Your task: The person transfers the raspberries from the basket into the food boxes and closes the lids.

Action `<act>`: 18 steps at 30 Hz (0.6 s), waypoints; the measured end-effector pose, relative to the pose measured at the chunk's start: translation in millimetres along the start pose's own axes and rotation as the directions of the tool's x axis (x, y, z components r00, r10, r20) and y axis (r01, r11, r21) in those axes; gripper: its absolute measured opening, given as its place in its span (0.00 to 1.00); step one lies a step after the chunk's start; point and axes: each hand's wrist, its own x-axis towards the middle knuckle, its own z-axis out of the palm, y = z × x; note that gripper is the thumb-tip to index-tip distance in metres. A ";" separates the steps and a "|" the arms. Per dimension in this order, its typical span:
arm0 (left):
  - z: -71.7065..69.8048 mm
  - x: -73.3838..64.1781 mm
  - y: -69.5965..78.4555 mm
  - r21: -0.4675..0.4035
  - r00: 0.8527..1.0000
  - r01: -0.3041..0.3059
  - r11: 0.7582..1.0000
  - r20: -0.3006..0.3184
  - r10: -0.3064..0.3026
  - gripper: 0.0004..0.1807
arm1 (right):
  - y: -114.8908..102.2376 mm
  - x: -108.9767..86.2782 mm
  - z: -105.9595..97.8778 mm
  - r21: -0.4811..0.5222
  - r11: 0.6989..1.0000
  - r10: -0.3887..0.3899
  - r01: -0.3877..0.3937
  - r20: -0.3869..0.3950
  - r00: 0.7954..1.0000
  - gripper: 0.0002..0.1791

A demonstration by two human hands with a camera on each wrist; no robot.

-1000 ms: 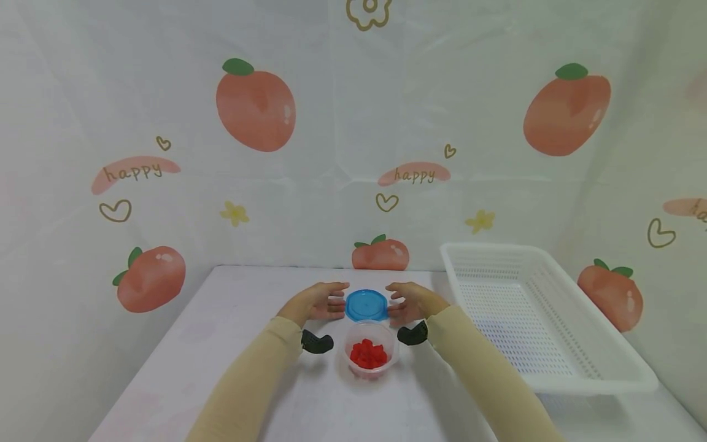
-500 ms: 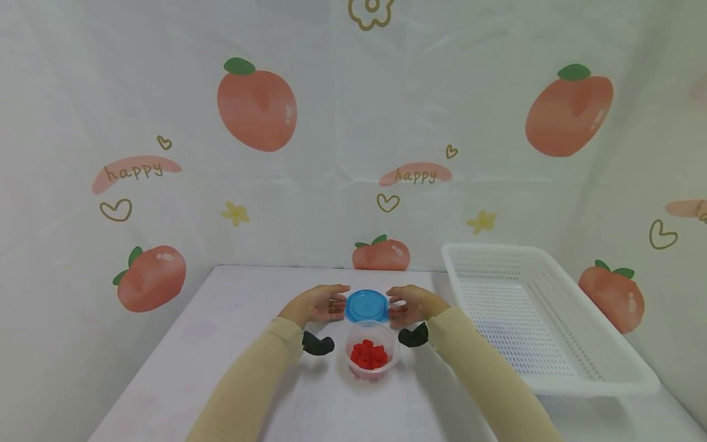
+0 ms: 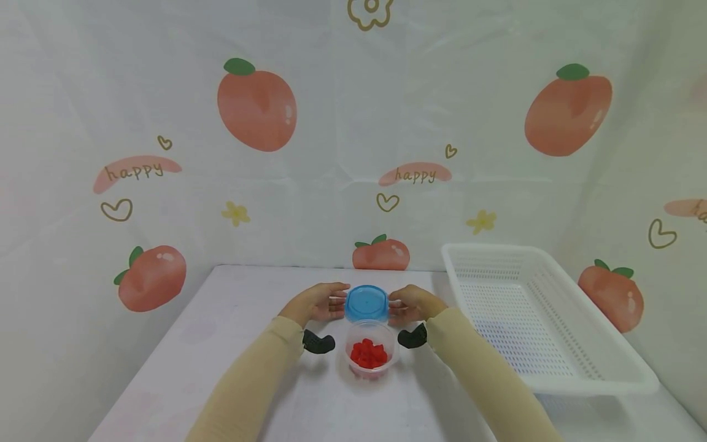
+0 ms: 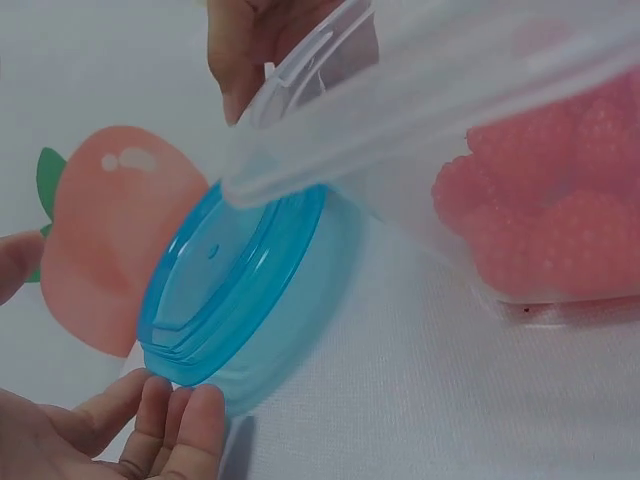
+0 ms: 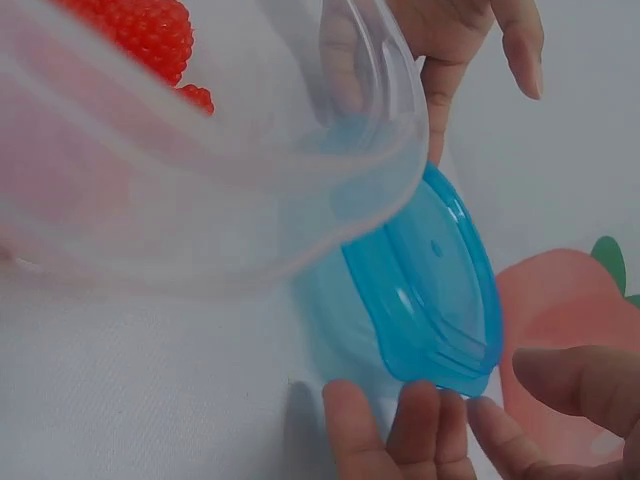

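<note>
A round blue lid (image 3: 367, 302) is held up off the table between my two hands, tilted, with its shadow beside it in the wrist views. My left hand (image 3: 316, 304) touches its left edge with extended fingertips (image 4: 205, 415); the thumb stands apart. On the opposite edge the fingertips (image 5: 417, 415) of my right hand (image 3: 415, 304) bear against the rim, the thumb also away from it. Just in front stands a clear round plastic tub (image 3: 381, 334) without its cover. Red raspberries (image 3: 367, 355) lie in its bottom.
A white perforated plastic basket (image 3: 574, 385) sits at the right of the white-covered table (image 3: 248, 288). Behind the table hangs a pale cloth (image 3: 326, 209) printed with peaches, hearts and flowers.
The blue lid has come up off the table and tilted, its face showing more. My right fingers have moved in against its edge. The tub and basket have stayed put.
</note>
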 end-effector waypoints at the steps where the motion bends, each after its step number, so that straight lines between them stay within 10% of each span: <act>1: 0.3 -0.3 0.5 -0.002 1.000 -0.002 1.000 0.000 0.002 0.29 | 0.1 0.2 -0.1 -0.008 1.000 -0.005 0.005 -0.005 1.000 0.23; 13: 4.6 -2.4 5.3 -0.023 0.999 -0.033 0.999 0.012 0.033 0.26 | 1.0 -6.7 2.8 -0.045 0.988 -0.148 0.147 -0.011 0.989 0.13; 18: 8.7 -8.6 7.7 0.069 0.987 -0.158 0.985 -0.009 0.159 0.22 | -2.6 -12.3 5.0 -0.036 0.983 -0.183 0.182 -0.011 0.983 0.16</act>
